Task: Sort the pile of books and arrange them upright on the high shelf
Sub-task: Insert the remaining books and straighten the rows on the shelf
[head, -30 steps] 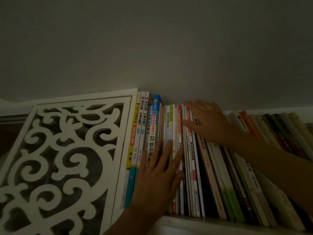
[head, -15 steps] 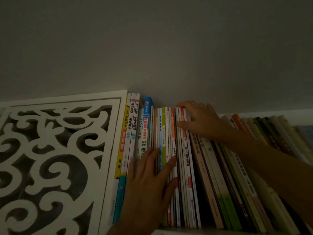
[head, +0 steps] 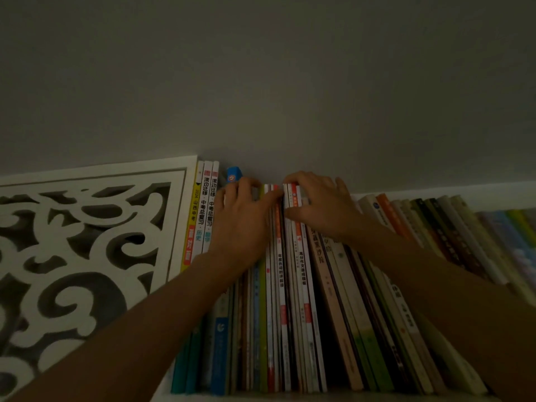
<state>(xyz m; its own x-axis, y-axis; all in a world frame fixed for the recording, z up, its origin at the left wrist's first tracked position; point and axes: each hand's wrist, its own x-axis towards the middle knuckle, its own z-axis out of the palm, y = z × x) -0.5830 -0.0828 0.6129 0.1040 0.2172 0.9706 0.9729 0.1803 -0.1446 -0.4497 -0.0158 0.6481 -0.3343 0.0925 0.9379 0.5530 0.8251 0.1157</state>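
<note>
— What are the books [head: 290,285] looking like up there?
— Paper spines, mostly smooth; the white ones with red bands [head: 301,256] are showing a slight gloss, the tan one [head: 327,288] is looking matt.
— And the panel beside them?
— The fretwork panel [head: 87,242] is looking like white-painted wood or board, smooth and matt; I cannot tell which.
— The wall?
— The wall [head: 290,82] is looking like flat matt paint, and so is the shelf edge [head: 333,397].

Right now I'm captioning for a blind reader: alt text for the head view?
Both hands, left hand and right hand, grip the tops of upright books on a high shelf, beside a white carved panel.
</note>
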